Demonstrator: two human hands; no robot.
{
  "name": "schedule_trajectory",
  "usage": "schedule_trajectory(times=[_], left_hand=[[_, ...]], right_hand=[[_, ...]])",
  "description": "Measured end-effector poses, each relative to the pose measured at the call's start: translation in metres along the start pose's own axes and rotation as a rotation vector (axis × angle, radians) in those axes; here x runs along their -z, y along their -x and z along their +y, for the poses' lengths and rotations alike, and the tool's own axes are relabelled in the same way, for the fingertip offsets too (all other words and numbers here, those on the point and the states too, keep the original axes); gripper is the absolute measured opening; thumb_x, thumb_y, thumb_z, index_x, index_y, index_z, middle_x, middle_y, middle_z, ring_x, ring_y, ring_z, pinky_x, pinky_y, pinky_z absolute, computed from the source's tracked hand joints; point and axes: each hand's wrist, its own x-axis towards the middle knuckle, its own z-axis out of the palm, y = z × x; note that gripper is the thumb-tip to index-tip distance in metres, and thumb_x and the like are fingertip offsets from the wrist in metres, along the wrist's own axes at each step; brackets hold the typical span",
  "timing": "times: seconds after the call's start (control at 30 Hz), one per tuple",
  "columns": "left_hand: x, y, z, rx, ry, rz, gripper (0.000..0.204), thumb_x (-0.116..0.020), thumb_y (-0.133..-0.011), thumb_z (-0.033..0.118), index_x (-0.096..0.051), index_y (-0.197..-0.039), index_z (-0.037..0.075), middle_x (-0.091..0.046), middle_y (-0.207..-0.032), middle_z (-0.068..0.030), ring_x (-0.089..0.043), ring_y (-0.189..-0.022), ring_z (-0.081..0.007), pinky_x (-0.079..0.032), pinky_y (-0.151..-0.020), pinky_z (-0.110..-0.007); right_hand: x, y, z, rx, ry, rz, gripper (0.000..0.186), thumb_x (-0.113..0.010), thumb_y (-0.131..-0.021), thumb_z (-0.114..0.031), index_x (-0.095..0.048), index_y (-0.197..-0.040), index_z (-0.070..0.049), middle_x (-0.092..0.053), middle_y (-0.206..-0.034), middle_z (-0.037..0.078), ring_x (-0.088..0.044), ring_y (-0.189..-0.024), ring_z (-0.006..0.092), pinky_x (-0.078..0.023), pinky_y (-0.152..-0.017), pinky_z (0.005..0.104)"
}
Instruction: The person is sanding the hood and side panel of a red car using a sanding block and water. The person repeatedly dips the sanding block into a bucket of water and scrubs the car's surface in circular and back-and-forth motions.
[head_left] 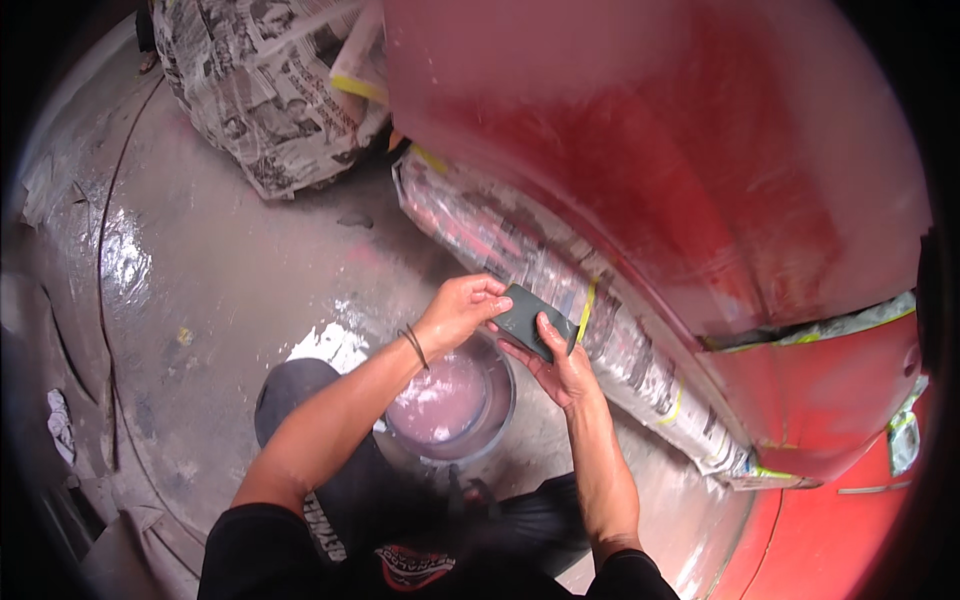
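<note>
— What have you got there?
— A dark grey rectangular sanding block (535, 322), clamped between the fingers of my left hand (462, 310) and right hand (562, 372), above a round grey bucket of pinkish water (452, 402).
— And beside you?
— A red car panel (700, 200).

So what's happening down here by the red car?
A person crouches on a wet floor beside a red car body panel. Both hands, the left hand and the right hand, hold a dark sanding block above a bucket of cloudy pinkish water. Newspaper masking with yellow tape covers the car's lower parts.
</note>
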Motion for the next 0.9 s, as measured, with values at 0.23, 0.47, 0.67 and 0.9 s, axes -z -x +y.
schedule_trajectory(times=[0.23, 0.47, 0.67, 0.9], left_hand=[[0.012, -0.020, -0.012, -0.143, -0.754, 0.211, 0.024, -0.074, -0.098, 0.025, -0.076, -0.104, 0.002, -0.079, -0.089, -0.0134, -0.077, -0.084, -0.0249, -0.059, -0.079, -0.039], [0.013, -0.005, 0.003, -0.256, -0.970, 0.035, 0.022, -0.072, -0.097, 0.025, -0.075, -0.103, 0.004, -0.078, -0.093, -0.0161, -0.076, -0.089, -0.0356, -0.059, -0.080, -0.045], [0.030, 0.000, 0.021, -0.242, -0.949, 0.039, 0.023, -0.072, -0.097, 0.026, -0.076, -0.105, 0.005, -0.079, -0.096, -0.0169, -0.076, -0.092, -0.0353, -0.059, -0.083, -0.045], [0.047, 0.000, 0.011, -0.115, -1.155, -0.041, 0.028, -0.071, -0.096, 0.030, -0.076, -0.112, 0.006, -0.079, -0.103, -0.0173, -0.076, -0.099, -0.0369, -0.058, -0.090, -0.047]], right_hand=[[-0.080, -0.034, -0.155, 1.145, 1.504, -0.076, 0.065, -0.071, -0.091, 0.007, -0.059, -0.152, -0.013, -0.062, -0.152, 0.013, -0.051, -0.148, 0.0354, -0.041, -0.124, 0.0499], [-0.070, -0.047, -0.250, 1.408, 2.595, 0.318, 0.066, -0.071, -0.091, -0.021, -0.057, -0.155, -0.025, -0.052, -0.163, -0.006, -0.043, -0.155, 0.0198, -0.011, -0.133, 0.0641], [-0.023, -0.054, -0.233, 1.370, 2.543, 0.554, 0.064, -0.067, -0.100, -0.038, -0.051, -0.160, -0.025, -0.044, -0.168, -0.008, -0.033, -0.160, 0.0181, -0.001, -0.130, 0.0682], [-0.230, -0.140, -0.268, 1.715, 2.377, 0.401, 0.063, -0.055, -0.109, -0.040, -0.039, -0.167, -0.022, -0.036, -0.172, -0.009, -0.027, -0.162, 0.0154, 0.003, -0.129, 0.0686]])
